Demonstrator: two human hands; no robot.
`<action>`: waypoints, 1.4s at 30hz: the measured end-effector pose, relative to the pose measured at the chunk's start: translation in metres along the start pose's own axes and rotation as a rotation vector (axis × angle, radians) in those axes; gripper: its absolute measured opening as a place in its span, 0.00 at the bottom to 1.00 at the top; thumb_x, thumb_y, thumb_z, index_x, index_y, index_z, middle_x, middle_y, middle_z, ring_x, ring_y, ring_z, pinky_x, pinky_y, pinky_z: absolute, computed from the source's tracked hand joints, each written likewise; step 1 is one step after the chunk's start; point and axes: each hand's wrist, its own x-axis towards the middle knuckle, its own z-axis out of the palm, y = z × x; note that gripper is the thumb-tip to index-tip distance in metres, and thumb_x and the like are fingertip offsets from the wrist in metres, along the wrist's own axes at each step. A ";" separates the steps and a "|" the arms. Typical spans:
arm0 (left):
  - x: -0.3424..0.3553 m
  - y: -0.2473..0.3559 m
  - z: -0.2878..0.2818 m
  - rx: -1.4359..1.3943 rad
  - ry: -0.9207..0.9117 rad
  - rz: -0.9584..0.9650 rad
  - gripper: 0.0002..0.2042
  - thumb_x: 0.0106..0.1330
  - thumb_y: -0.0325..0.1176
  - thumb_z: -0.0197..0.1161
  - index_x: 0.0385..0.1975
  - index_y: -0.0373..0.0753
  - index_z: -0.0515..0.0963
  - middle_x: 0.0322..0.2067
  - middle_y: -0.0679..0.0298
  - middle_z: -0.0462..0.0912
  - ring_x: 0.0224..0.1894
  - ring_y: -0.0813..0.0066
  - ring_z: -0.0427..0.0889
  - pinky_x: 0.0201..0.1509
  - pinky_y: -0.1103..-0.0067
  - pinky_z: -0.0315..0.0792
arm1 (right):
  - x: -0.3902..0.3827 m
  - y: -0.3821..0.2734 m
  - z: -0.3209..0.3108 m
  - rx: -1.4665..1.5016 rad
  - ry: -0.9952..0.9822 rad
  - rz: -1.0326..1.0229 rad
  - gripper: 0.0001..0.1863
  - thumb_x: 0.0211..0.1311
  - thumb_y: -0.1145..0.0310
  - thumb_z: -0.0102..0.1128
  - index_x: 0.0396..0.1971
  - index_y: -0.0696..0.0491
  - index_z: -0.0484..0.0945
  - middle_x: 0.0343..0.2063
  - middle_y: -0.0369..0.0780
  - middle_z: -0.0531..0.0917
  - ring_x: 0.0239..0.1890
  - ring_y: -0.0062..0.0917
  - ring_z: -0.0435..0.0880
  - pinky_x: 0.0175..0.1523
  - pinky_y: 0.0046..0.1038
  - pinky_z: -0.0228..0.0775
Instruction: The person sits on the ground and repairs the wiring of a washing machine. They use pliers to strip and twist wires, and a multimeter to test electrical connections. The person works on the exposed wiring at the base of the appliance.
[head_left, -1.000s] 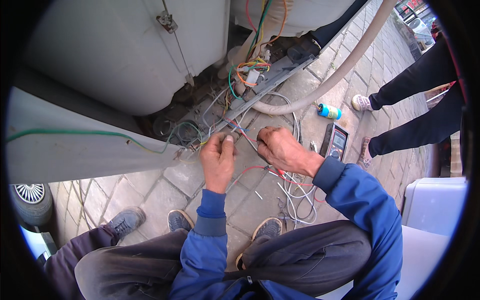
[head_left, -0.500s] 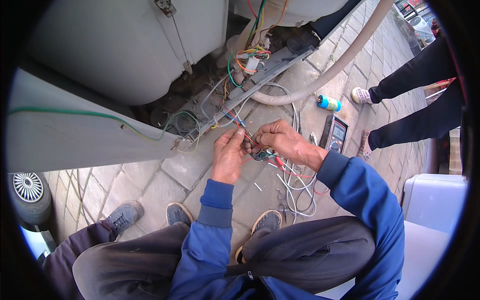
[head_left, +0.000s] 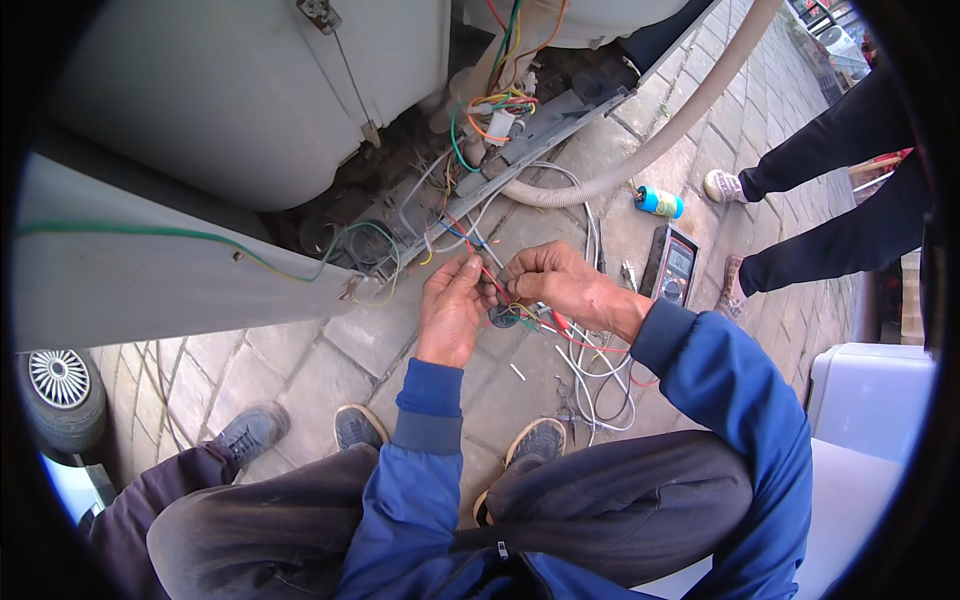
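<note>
My left hand (head_left: 455, 305) is closed, pinching a red wire (head_left: 478, 262) between thumb and fingertips. My right hand (head_left: 565, 290) is closed beside it, its fingertips on the same bunch of wires. A small dark object (head_left: 505, 316) with thin coloured leads hangs just below my fingers, partly hidden. Above my hands, wires lead into the opened base (head_left: 410, 210) of a large white appliance (head_left: 230, 100), where a coloured wire bundle (head_left: 500, 105) hangs. Loose white cables (head_left: 600, 370) lie right below and beside my right hand.
A multimeter (head_left: 675, 265), a blue cylindrical component (head_left: 658, 201) and a corrugated hose (head_left: 650, 170) are at the right. A person in dark trousers (head_left: 830, 250) stands there, near a white appliance (head_left: 870, 400). Another person's shoe (head_left: 252, 430) and a wheel (head_left: 62, 395) are at the lower left.
My left hand has moved right and slightly up, close against my right hand, which has shifted slightly. The dark object with coloured leads now shows below my fingers.
</note>
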 end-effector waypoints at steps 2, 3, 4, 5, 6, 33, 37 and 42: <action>0.000 -0.002 -0.002 0.010 0.015 -0.009 0.08 0.74 0.35 0.63 0.45 0.38 0.79 0.35 0.68 0.82 0.33 0.79 0.79 0.37 0.79 0.77 | 0.000 0.000 0.002 -0.019 0.003 -0.006 0.08 0.64 0.77 0.59 0.38 0.64 0.83 0.33 0.40 0.86 0.36 0.20 0.82 0.45 0.25 0.75; 0.000 -0.004 -0.003 0.014 0.022 -0.014 0.08 0.74 0.34 0.63 0.45 0.38 0.79 0.35 0.68 0.83 0.33 0.79 0.79 0.37 0.79 0.77 | -0.001 0.000 0.003 -0.028 0.006 -0.008 0.07 0.63 0.78 0.60 0.38 0.64 0.83 0.33 0.40 0.86 0.36 0.20 0.82 0.44 0.25 0.75; -0.001 -0.004 -0.004 0.012 0.026 -0.005 0.08 0.73 0.34 0.63 0.45 0.38 0.79 0.36 0.67 0.83 0.33 0.79 0.80 0.37 0.79 0.77 | -0.001 -0.001 0.004 -0.059 0.007 -0.017 0.07 0.62 0.78 0.61 0.38 0.64 0.83 0.32 0.40 0.87 0.35 0.20 0.83 0.43 0.25 0.76; -0.001 -0.004 -0.006 0.011 0.030 0.004 0.08 0.73 0.34 0.64 0.45 0.38 0.80 0.37 0.67 0.84 0.33 0.79 0.80 0.36 0.79 0.77 | 0.000 -0.002 0.005 -0.091 0.008 -0.025 0.07 0.62 0.79 0.61 0.38 0.64 0.83 0.32 0.40 0.87 0.35 0.20 0.83 0.43 0.25 0.76; -0.001 -0.004 -0.008 0.009 0.034 0.013 0.08 0.73 0.34 0.64 0.45 0.38 0.80 0.38 0.67 0.84 0.33 0.79 0.80 0.36 0.80 0.77 | 0.001 -0.002 0.007 -0.122 0.009 -0.033 0.07 0.61 0.79 0.62 0.38 0.64 0.83 0.32 0.40 0.87 0.35 0.20 0.83 0.42 0.25 0.76; -0.004 -0.018 -0.007 0.371 0.000 0.022 0.07 0.70 0.33 0.68 0.32 0.36 0.82 0.26 0.66 0.83 0.26 0.82 0.76 0.32 0.82 0.71 | 0.012 0.035 0.006 -0.240 0.203 -0.084 0.15 0.53 0.73 0.70 0.36 0.68 0.80 0.27 0.46 0.86 0.31 0.26 0.86 0.36 0.29 0.77; -0.001 -0.017 -0.006 0.370 -0.008 0.051 0.07 0.68 0.33 0.70 0.30 0.37 0.82 0.26 0.69 0.83 0.25 0.83 0.75 0.33 0.82 0.73 | 0.008 0.024 0.006 -0.184 0.186 -0.067 0.14 0.54 0.75 0.69 0.37 0.68 0.80 0.28 0.46 0.87 0.32 0.26 0.86 0.37 0.29 0.78; 0.000 -0.017 -0.011 0.376 -0.033 0.061 0.07 0.69 0.33 0.69 0.31 0.37 0.82 0.28 0.68 0.84 0.27 0.81 0.77 0.35 0.82 0.74 | 0.003 0.014 0.010 -0.139 0.162 -0.052 0.13 0.55 0.76 0.66 0.38 0.69 0.80 0.29 0.46 0.87 0.33 0.26 0.86 0.37 0.28 0.77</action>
